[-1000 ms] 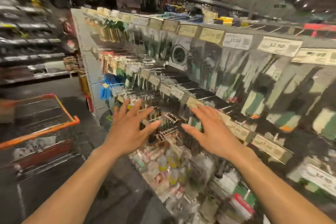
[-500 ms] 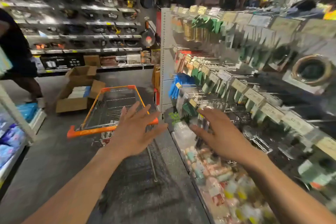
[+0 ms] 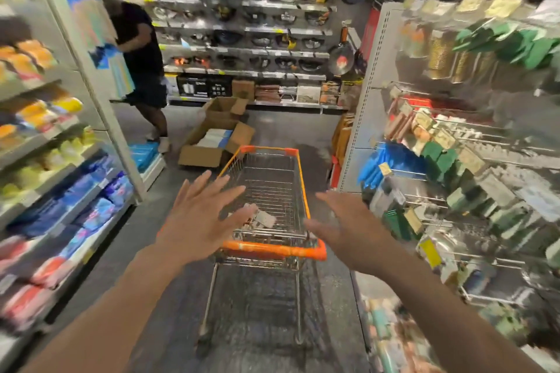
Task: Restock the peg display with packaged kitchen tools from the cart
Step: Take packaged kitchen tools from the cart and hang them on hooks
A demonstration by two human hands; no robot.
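A wire cart with an orange handle stands in the aisle right in front of me. A few flat packages lie at the near end of its basket. My left hand hovers with spread fingers just left of the handle, holding nothing. My right hand hovers to the right of the handle, fingers straight and empty. The peg display with hanging packaged tools fills the right side, blurred.
A person in dark clothes stands at the left shelf's far end. Open cardboard boxes lie on the floor beyond the cart. Shelves of colourful packs line the left; pans fill the back wall.
My view has swung left from the peg display to the cart, which now sits centred in front of me. Both hands stay spread and empty, now on either side of the cart handle.
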